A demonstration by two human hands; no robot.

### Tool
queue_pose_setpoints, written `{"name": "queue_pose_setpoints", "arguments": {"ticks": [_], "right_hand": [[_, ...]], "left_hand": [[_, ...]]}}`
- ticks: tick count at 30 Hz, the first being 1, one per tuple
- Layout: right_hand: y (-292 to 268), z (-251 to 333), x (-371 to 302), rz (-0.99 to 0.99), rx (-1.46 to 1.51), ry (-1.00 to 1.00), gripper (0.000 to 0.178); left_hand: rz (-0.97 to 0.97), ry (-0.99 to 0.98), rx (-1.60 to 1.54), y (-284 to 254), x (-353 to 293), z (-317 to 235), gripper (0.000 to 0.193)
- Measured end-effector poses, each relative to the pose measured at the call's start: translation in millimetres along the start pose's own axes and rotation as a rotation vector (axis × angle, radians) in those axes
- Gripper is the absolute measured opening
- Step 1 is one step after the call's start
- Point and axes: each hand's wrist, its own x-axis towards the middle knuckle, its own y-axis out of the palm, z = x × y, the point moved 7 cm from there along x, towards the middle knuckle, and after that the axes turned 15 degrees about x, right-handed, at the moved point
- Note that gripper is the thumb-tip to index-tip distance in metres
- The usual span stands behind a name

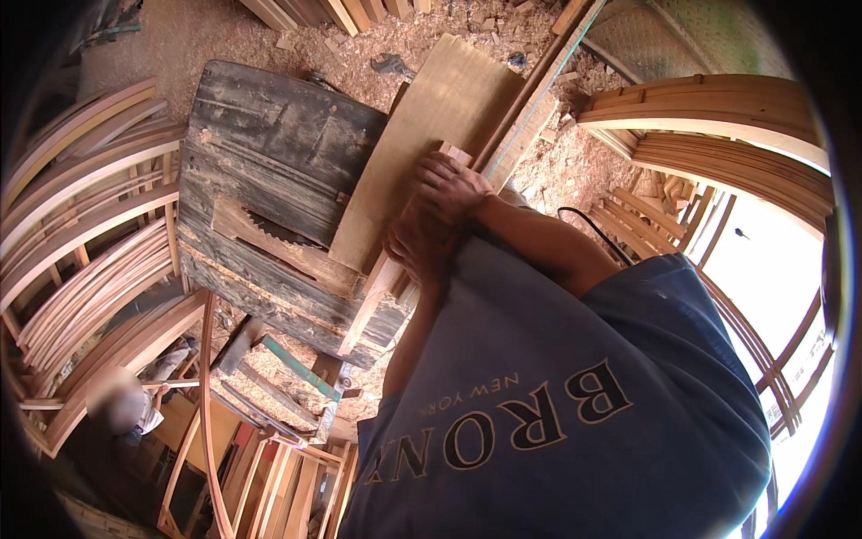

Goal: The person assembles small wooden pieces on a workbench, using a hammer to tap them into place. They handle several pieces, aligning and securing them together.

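Presently: 1 broad tan wooden board [435, 108], 12 o'clock | along its edge, 1 narrow pale wooden strip [369, 305] under right hand [452, 186], left hand [417, 241]; fingers clamped, can't tell | 1 toothed blade [272, 237], nine | open blackened tabletop [274, 117], ten

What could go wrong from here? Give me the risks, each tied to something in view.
First, the toothed saw blade looks unguarded in the dark tabletop; if it runs, the left hand or right hand might slip toward it. Second, the wide board reaches past the tabletop's edge, so it could tip if nothing else supports it. Third, wood shavings litter the floor, so a foot might slide.
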Motion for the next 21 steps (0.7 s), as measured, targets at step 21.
{"name": "queue_pose_setpoints", "arguments": {"ticks": [21], "right_hand": [[-2, -1, -1, 0.005, -0.015, -0.014, 0.043]], "left_hand": [[-0.017, -0.042, -0.066, -69, 0, -26, 0.109]]}}
